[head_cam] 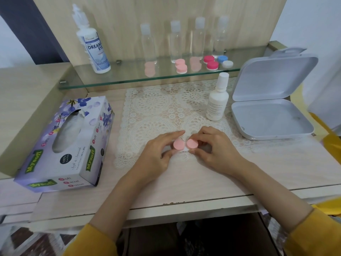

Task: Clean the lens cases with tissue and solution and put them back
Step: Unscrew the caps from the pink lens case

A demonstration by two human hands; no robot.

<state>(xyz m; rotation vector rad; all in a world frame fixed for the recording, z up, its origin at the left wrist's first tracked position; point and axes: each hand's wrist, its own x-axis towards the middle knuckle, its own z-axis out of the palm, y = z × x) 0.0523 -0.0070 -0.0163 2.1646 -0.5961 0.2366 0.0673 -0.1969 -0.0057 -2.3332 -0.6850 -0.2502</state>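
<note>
1. The tissue box (64, 143) lies on the desk (203, 182) at nine o'clock from the pink lens case (178, 144), its opening facing up; I judge it sits there so a sheet can be pulled without a stretch.
2. The large solution bottle (93, 47) stands capped on the glass shelf (129, 80) at eleven o'clock, clear of the working spot.
3. The left hand (156, 156) pinches the case's left cap; the case sits at the near edge of the lace mat (156, 108).
4. The right hand (215, 150) pinches the right cap; both hands are close together and clamped on the one case, probably one to steady it and one to twist a cap.
5. Spare lens cases (211, 62) wait on the shelf at twelve to one o'clock; likely the return place.
6. The small white bottle (217, 100) stands capped at one o'clock, near the right hand.
7. The white box (273, 111) sits at two o'clock with its lid raised; its purpose I cannot tell.
</note>
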